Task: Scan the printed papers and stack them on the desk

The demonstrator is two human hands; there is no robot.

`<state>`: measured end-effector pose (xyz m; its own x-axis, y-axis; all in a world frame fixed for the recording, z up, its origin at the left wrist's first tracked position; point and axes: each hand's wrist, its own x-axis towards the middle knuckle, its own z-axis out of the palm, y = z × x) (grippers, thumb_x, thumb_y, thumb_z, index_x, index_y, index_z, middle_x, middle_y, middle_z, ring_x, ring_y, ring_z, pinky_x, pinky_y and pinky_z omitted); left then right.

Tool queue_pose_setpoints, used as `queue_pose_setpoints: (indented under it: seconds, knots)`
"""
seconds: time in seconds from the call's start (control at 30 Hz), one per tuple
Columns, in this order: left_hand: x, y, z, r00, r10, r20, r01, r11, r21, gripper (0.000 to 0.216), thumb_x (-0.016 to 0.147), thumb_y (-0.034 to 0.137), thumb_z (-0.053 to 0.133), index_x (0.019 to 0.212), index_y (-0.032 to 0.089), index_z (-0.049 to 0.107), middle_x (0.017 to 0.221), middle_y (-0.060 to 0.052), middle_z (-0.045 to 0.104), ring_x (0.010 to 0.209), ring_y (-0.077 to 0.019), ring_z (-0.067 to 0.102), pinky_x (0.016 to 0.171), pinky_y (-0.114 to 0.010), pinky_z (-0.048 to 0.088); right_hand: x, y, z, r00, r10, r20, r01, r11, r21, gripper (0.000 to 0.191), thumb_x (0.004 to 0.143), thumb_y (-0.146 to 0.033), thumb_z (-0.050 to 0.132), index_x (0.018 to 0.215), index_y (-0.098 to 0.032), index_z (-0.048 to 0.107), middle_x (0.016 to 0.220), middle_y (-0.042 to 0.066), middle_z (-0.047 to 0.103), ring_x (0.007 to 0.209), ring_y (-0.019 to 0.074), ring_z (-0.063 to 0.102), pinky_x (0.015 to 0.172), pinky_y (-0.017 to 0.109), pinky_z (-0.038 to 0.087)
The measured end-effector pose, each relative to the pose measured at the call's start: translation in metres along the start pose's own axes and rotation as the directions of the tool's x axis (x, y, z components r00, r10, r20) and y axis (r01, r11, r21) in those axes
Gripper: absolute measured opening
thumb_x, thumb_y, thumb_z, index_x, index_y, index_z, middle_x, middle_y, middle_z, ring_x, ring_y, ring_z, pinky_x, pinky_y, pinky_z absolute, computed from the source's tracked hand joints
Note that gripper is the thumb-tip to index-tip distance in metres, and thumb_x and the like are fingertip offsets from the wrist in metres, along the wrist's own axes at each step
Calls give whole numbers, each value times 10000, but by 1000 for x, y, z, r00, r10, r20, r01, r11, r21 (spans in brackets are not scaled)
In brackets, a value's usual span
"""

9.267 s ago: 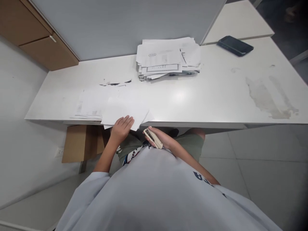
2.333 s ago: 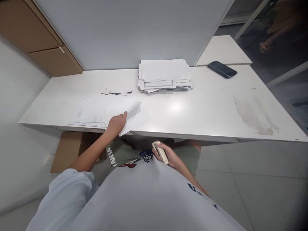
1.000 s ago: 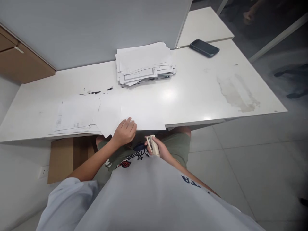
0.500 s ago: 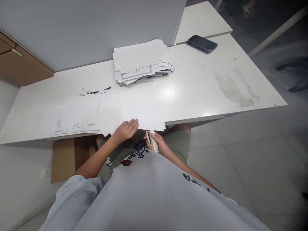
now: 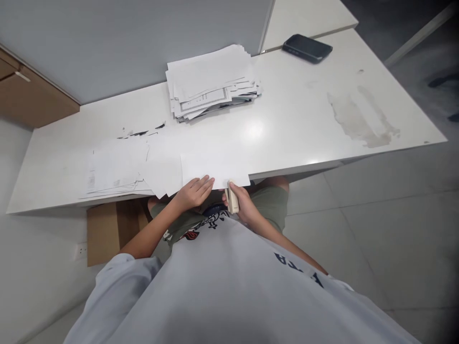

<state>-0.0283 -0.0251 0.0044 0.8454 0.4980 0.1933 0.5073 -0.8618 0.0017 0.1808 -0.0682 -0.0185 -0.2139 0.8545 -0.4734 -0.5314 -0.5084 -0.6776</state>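
Observation:
A beige stapler is gripped in my right hand, its upper end at the front edge of a white sheet of paper. Whether the stapler's jaws are around that edge or only beside it, I cannot tell. This paper juts a little past the table edge. My left hand holds it at the front left, fingers laid over the top and the thumb hidden below. More loose sheets lie against its left side. Further left is a low pile of printed papers.
A thick, uneven stack of papers stands near the grey partition. A black phone lies at the back right of the white table. Stains mark the table's right part. Beneath the left side is an open cardboard box.
My right hand has brought the stapler up to the paper's front edge and turned it more upright. My left hand stays on the paper. The camera view has shifted slightly.

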Motion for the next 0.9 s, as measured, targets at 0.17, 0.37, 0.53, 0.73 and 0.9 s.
queue_pose_setpoints:
  seconds: [0.17, 0.37, 0.53, 0.73, 0.9]
  knots:
    - [0, -7, 1, 995, 75, 70, -80, 994, 75, 363, 996, 139, 364, 1284, 149, 585, 1311, -135, 612, 1272, -248, 545, 937, -370, 540, 1, -2, 0, 999, -38, -21, 37, 999, -19, 406, 752, -543, 702, 614, -168, 630, 513, 34, 596, 414, 110, 456, 377, 239, 324]
    - [18, -8, -2, 997, 40, -64, -25, 976, 216, 420, 970, 80, 361, 1366, 93, 501, 1313, -164, 611, 1291, -268, 528, 1035, -421, 482, -1, -11, 8, 989, -143, -43, 144, 990, 8, 366, 729, -493, 737, 605, -164, 633, 536, 32, 602, 447, 104, 466, 430, 240, 356]
    - [60, -64, -36, 950, -43, -310, 127, 958, 258, 411, 987, 103, 323, 1350, 80, 514, 1284, -155, 636, 1251, -208, 569, 1076, -334, 451, -8, -39, 11, 982, -179, 62, 174, 982, 70, 338, 738, -490, 742, 857, -179, 683, 705, 27, 664, 519, 113, 511, 460, 228, 404]
    - [117, -175, -118, 361, -399, -843, 706, 708, -33, 501, 1045, 326, 223, 1362, 20, 462, 1313, -211, 598, 1215, -226, 590, 1018, -386, 476, -9, -60, -21, 961, -261, -89, 271, 953, 137, 328, 724, -439, 778, 929, -199, 688, 880, 42, 709, 603, 110, 569, 502, 197, 478]
    - [165, -220, -101, 454, -568, -686, 752, 658, -47, 488, 989, 88, 171, 1444, 1, 327, 1521, -201, 371, 1471, -231, 243, 1194, -517, 199, -2, -57, -64, 963, -194, -186, 244, 921, 303, 329, 695, -441, 785, 911, -200, 722, 914, 54, 730, 638, 134, 615, 482, 198, 524]
